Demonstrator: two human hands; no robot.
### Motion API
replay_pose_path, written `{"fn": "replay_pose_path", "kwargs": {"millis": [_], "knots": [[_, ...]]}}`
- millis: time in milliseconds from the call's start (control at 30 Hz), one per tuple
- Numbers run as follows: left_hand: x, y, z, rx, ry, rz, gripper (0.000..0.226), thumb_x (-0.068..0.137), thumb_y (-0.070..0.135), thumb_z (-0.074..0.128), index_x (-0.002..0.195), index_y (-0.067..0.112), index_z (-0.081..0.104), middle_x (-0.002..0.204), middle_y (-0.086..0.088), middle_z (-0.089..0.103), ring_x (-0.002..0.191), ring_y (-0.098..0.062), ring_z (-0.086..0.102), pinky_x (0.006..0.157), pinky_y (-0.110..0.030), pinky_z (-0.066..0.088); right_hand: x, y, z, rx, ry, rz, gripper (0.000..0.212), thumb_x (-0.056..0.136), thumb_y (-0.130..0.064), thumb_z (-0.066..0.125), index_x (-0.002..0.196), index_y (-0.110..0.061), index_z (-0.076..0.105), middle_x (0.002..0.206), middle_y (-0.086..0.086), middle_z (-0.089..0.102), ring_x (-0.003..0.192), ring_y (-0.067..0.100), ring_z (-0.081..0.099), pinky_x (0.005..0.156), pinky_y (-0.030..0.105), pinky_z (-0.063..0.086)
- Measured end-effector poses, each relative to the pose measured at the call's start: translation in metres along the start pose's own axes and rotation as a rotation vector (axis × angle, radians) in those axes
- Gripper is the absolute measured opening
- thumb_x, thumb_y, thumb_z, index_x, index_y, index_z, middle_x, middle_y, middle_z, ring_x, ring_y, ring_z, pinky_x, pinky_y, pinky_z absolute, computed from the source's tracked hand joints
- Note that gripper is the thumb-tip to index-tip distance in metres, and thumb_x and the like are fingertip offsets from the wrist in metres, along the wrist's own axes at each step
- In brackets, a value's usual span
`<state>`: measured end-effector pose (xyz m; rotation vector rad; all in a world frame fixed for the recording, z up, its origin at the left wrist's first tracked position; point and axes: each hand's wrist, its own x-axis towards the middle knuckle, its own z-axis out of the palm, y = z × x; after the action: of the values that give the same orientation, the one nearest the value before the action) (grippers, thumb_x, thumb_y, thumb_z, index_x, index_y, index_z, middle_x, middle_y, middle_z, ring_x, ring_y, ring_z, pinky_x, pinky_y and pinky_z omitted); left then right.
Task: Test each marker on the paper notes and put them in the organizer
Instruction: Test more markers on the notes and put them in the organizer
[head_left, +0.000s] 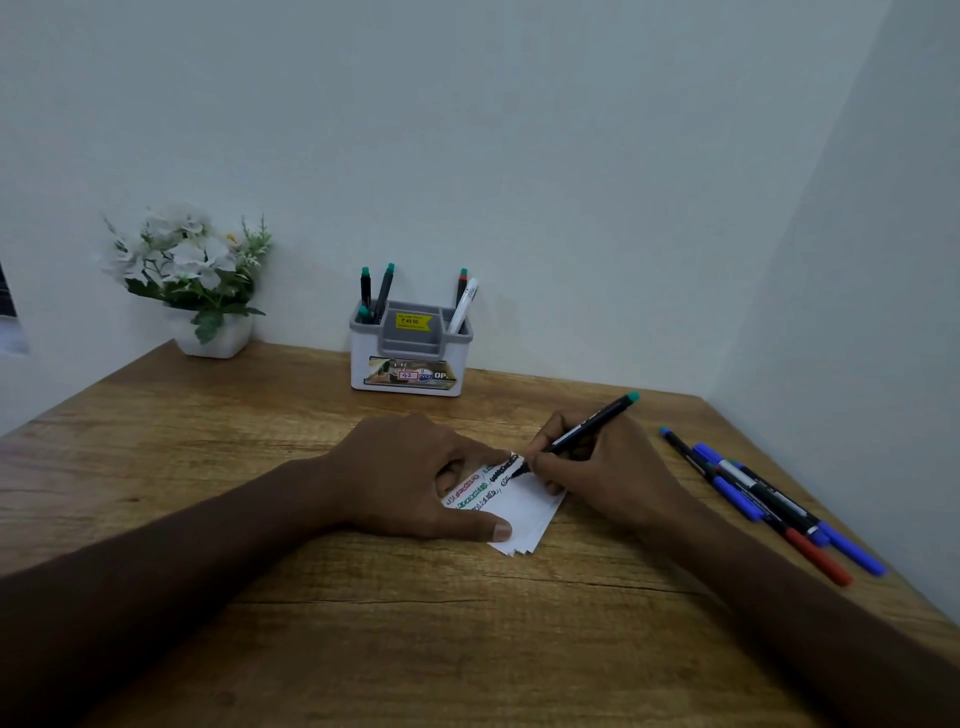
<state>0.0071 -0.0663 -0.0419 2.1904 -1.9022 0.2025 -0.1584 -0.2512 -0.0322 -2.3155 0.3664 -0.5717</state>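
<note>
Pale walls meet in a corner behind the wooden surface (311, 613), where the left hand (415, 478) presses flat-fingered on a small stack of paper notes (524, 512) while the right hand (602, 467) pinches a black marker (592, 423), tip on the top sheet. Thin and light, the notes would likely slide unless pinned; the slim, stiff marker suits a mid-barrel grip. Untested markers (769, 499) lie near the right edge; the organizer (410, 358) stands well apart by the wall, with open surface between.
</note>
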Motion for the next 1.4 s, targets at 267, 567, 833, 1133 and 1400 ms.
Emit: {"fn": "replay_pose_path", "kwargs": {"millis": [267, 567, 833, 1133, 1400], "knots": [[-0.0018, 0.0011, 0.0006, -0.014, 0.012, -0.001, 0.090, 0.071, 0.104, 0.031, 0.152, 0.066, 0.025, 0.075, 0.039, 0.050, 0.072, 0.006, 0.054, 0.055, -0.019, 0.033, 0.0002, -0.0013, -0.0006, -0.014, 0.025, 0.007, 0.007, 0.090, -0.018, 0.079, 0.084, -0.021, 0.080, 0.080, -0.005, 0.082, 0.072, 0.010, 0.078, 0.069, 0.028, 0.065], [-0.0015, 0.0031, -0.0017, -0.008, -0.002, -0.004, 0.089, 0.073, 0.102, 0.034, 0.152, 0.064, 0.029, 0.073, 0.041, 0.047, 0.071, 0.008, 0.053, 0.055, -0.017, 0.031, 0.0009, -0.0017, -0.0019, -0.013, 0.002, 0.014, 0.008, 0.092, -0.017, 0.079, 0.085, -0.021, 0.081, 0.081, -0.007, 0.083, 0.075, 0.008, 0.078, 0.071, 0.027, 0.067], [-0.0023, 0.0028, -0.0018, -0.009, 0.011, 0.002, 0.087, 0.073, 0.102, 0.034, 0.152, 0.065, 0.029, 0.071, 0.034, 0.054, 0.070, 0.002, 0.057, 0.055, -0.018, 0.031, 0.0006, -0.0017, -0.0032, -0.039, 0.015, 0.010, 0.007, 0.091, -0.019, 0.080, 0.084, -0.020, 0.081, 0.080, -0.008, 0.082, 0.071, 0.005, 0.078, 0.066, 0.022, 0.064], [-0.0017, 0.0012, -0.0016, -0.015, 0.005, -0.009, 0.088, 0.072, 0.103, 0.035, 0.151, 0.066, 0.027, 0.068, 0.040, 0.049, 0.071, 0.009, 0.055, 0.053, -0.016, 0.030, 0.0017, -0.0024, -0.0038, -0.062, 0.049, 0.018, 0.008, 0.091, -0.019, 0.079, 0.083, -0.021, 0.080, 0.079, -0.007, 0.082, 0.072, 0.004, 0.076, 0.063, 0.017, 0.061], [-0.0017, 0.0014, -0.0010, 0.000, 0.016, 0.006, 0.088, 0.073, 0.102, 0.034, 0.152, 0.065, 0.027, 0.074, 0.038, 0.050, 0.072, 0.003, 0.056, 0.055, -0.017, 0.031, 0.0011, -0.0026, -0.0047, -0.079, 0.046, 0.030, 0.008, 0.091, -0.019, 0.079, 0.083, -0.022, 0.080, 0.080, -0.011, 0.082, 0.074, 0.001, 0.076, 0.067, 0.017, 0.063]]}}
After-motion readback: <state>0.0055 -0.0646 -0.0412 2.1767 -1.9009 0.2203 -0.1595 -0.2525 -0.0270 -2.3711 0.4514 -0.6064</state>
